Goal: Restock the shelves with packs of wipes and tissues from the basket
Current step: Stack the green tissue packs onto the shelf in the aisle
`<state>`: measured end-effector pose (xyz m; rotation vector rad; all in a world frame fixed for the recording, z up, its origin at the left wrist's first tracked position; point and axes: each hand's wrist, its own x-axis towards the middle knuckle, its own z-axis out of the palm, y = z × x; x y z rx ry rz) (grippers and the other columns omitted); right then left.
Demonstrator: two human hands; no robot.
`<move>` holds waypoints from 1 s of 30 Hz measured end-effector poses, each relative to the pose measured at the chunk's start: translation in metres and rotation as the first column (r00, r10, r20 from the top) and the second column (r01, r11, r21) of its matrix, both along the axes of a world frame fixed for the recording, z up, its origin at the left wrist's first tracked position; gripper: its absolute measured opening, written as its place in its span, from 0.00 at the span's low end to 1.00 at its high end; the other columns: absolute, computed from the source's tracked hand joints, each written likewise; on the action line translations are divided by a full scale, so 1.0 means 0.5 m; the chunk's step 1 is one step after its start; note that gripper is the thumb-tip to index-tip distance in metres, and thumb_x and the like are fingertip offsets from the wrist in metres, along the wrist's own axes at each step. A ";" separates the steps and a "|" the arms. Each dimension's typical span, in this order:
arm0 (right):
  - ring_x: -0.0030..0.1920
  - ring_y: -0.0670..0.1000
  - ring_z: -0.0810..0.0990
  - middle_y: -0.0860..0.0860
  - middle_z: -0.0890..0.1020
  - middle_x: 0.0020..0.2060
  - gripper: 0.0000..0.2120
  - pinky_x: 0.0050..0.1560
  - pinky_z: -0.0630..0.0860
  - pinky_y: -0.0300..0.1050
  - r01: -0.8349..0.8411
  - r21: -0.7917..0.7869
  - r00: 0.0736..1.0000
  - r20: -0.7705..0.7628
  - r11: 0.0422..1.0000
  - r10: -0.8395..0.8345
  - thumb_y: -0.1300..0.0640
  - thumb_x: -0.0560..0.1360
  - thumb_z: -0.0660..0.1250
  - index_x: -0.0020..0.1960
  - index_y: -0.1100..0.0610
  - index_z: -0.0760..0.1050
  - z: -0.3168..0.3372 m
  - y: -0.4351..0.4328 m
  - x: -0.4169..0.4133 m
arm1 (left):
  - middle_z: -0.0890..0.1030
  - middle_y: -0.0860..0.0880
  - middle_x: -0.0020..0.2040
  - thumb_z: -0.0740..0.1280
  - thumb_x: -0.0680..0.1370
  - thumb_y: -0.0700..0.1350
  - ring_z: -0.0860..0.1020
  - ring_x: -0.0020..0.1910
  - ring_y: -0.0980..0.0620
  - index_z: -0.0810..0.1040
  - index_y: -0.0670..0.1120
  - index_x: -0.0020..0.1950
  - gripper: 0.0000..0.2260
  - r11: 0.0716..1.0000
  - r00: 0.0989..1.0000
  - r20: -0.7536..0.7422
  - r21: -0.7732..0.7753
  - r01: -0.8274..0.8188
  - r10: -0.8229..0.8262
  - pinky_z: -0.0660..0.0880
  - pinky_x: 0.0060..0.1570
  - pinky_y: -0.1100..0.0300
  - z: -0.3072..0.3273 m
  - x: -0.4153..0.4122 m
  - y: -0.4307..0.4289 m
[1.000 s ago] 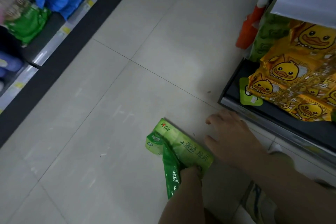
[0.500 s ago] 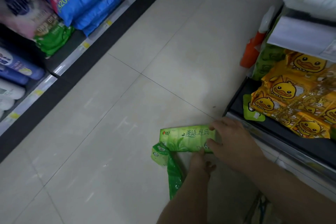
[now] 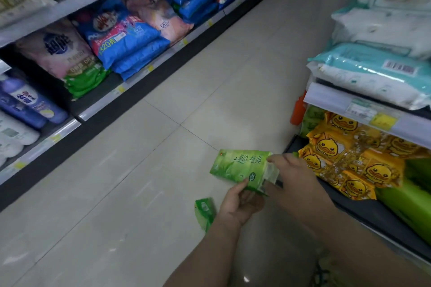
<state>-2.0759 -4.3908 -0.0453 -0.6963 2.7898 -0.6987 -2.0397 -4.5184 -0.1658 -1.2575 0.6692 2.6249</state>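
Fingers (image 3: 243, 184) of my left hand (image 3: 240, 204) pinch the near edge of the green pack (image 3: 240, 166), and my right hand (image 3: 295, 182) grips its right end. A second ago this pack lay on the floor (image 3: 140, 193) under my left hand, with my right pressed flat on the tile beside it. Now it is up off the floor, print upward, held between both hands.

At 7 o'clock from the pack, by my left wrist, shows a smaller green piece (image 3: 204, 211). Whether it hangs from my grip or lies on the tile I cannot tell.

At 3 o'clock is the bottom shelf (image 3: 354, 214) with duck packs (image 3: 349, 161) and, toward 4 o'clock, green packs (image 3: 410, 200). The pick-up looks done to me. What seems left is to carry the pack right and slot it in beside its like.
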 end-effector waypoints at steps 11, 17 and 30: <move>0.60 0.66 0.70 0.60 0.61 0.69 0.39 0.55 0.72 0.59 0.017 0.236 0.958 -0.282 0.972 0.052 0.34 0.59 0.71 0.67 0.46 0.68 0.194 -0.014 0.031 | 0.80 0.39 0.53 0.83 0.53 0.40 0.81 0.46 0.42 0.78 0.40 0.59 0.35 0.940 0.823 -0.458 -0.103 0.325 -0.335 0.79 0.46 0.44 0.249 -0.015 -0.055; 0.51 0.65 0.74 0.61 0.70 0.59 0.38 0.50 0.78 0.60 -0.032 0.039 0.865 -0.499 0.999 0.047 0.36 0.55 0.70 0.61 0.53 0.77 0.306 0.000 0.032 | 0.71 0.37 0.69 0.80 0.58 0.55 0.72 0.63 0.38 0.68 0.40 0.71 0.46 0.963 0.819 -0.510 -0.092 0.253 -0.264 0.70 0.61 0.38 0.403 -0.047 -0.089; 0.62 0.62 0.70 0.58 0.61 0.71 0.38 0.59 0.69 0.53 0.073 -0.009 0.770 -0.636 0.997 -0.062 0.34 0.59 0.56 0.68 0.43 0.68 0.619 0.139 0.041 | 0.78 0.45 0.49 0.66 0.74 0.53 0.77 0.47 0.45 0.75 0.49 0.51 0.11 0.956 0.826 -0.564 -0.238 -0.171 0.007 0.74 0.43 0.52 0.693 -0.159 -0.055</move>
